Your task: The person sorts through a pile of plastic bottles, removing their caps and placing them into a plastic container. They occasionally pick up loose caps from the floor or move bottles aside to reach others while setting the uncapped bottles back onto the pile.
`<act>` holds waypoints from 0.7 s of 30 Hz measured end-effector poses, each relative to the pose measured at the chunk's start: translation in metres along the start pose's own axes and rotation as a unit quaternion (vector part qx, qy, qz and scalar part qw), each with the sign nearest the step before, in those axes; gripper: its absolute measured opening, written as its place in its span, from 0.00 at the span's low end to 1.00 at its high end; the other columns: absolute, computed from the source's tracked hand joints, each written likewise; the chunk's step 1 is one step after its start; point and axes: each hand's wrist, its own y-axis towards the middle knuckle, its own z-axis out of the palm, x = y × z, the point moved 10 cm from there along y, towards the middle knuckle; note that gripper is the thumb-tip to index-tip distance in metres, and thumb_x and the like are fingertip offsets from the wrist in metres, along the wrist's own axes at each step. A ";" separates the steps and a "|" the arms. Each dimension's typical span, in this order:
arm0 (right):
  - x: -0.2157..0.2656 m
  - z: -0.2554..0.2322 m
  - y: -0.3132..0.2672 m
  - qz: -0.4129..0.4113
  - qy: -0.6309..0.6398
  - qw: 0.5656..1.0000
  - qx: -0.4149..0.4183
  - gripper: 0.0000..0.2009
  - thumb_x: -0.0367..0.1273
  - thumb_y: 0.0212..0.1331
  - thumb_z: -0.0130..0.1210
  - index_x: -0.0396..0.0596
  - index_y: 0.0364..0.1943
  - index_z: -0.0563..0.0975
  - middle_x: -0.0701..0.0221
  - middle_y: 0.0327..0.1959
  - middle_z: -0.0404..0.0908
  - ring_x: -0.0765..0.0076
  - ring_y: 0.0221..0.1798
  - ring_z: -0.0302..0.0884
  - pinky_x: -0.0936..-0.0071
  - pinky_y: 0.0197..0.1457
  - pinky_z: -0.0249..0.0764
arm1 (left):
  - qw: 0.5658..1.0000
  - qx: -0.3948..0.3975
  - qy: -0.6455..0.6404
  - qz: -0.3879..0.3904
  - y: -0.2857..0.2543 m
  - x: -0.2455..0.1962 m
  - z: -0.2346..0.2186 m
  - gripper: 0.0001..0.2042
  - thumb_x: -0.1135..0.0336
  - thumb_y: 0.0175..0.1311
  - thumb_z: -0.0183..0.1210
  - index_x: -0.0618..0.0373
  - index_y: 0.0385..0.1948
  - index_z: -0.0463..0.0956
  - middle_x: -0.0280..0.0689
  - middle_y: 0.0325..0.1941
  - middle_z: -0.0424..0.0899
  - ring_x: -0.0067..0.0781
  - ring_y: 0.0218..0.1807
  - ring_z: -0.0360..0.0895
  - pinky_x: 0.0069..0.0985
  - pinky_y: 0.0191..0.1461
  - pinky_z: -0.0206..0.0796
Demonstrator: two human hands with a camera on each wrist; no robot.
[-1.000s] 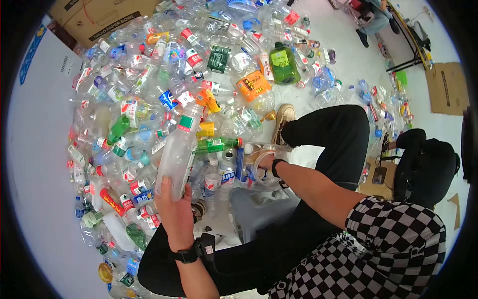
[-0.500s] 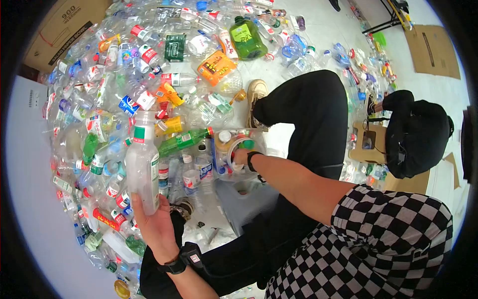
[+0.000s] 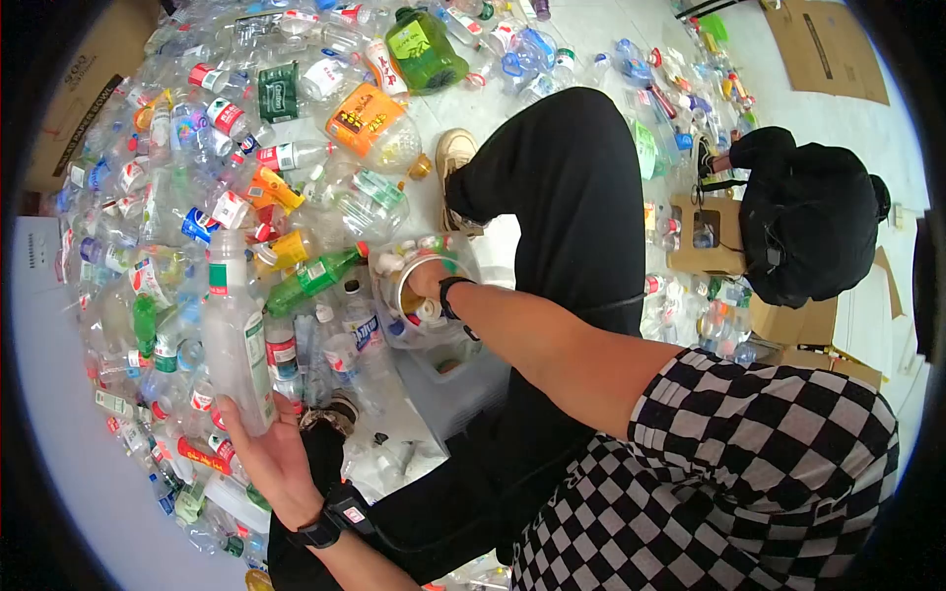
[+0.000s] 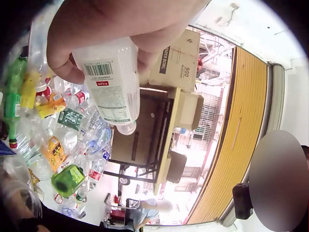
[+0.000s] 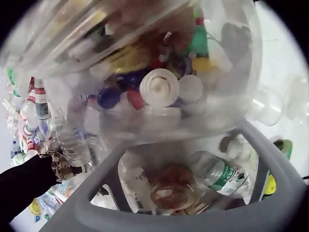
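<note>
My left hand [image 3: 274, 461] grips a frosted, translucent bottle [image 3: 235, 350] near its base, neck up, left of my knee. In the left wrist view, the fingers of this hand [image 4: 130, 21] curl round the bottle [image 4: 112, 92], whose printed label shows a barcode. My right hand [image 3: 426, 283] reaches through the round mouth of a clear plastic jar [image 3: 389, 330] holding several coloured caps; the fingertips are hidden among them. The right wrist view shows the jar [image 5: 217, 113] close up, with a white cap [image 5: 159, 87] against its wall, and the hand blurred behind the plastic.
Plastic bottles, among them a green one [image 3: 313, 280] and a large green one [image 3: 424, 49], cover the floor ahead and left. A grey stool [image 5: 282, 169] stands beneath the jar. Cardboard [image 3: 826, 47] lies at the upper right; a person in black [image 3: 813, 222] is at the right.
The head view has shifted, so the floor and bottles appear farther left. My left hand keeps its grip on the frosted bottle, and my right hand is still inside the jar.
</note>
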 end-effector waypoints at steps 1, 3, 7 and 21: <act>0.011 -0.015 -0.010 -0.033 0.033 0.999 -0.019 0.22 0.42 0.64 0.50 0.48 0.59 0.73 0.54 0.60 0.77 0.51 0.59 0.77 0.57 0.60 0.72 | 1.000 0.000 0.002 -0.003 0.001 0.001 0.000 0.23 0.56 0.67 0.63 0.57 0.58 0.69 0.38 0.55 0.77 0.31 0.50 0.75 0.28 0.52 0.74; 0.037 -0.059 -0.039 -0.065 0.065 0.995 -0.039 0.22 0.41 0.64 0.50 0.48 0.60 0.72 0.54 0.61 0.76 0.51 0.59 0.77 0.58 0.60 0.73 | 1.000 0.008 0.015 -0.001 0.004 0.001 0.002 0.22 0.56 0.67 0.63 0.56 0.57 0.69 0.38 0.55 0.77 0.31 0.51 0.76 0.28 0.53 0.74; 0.007 -0.087 -0.094 0.241 0.246 0.937 -0.058 0.23 0.36 0.60 0.53 0.43 0.59 0.74 0.50 0.53 0.81 0.45 0.57 0.78 0.57 0.59 0.75 | 1.000 0.015 0.010 -0.006 0.004 0.004 0.008 0.22 0.57 0.67 0.63 0.56 0.57 0.70 0.38 0.55 0.77 0.31 0.51 0.76 0.29 0.53 0.74; -0.048 -0.018 -0.065 0.281 0.180 0.943 0.007 0.15 0.34 0.58 0.51 0.39 0.41 0.84 0.49 0.47 0.83 0.48 0.53 0.82 0.57 0.55 0.76 | 0.999 -0.003 0.030 -0.009 0.005 0.007 -0.002 0.26 0.55 0.66 0.65 0.59 0.59 0.67 0.39 0.59 0.75 0.31 0.53 0.74 0.29 0.55 0.72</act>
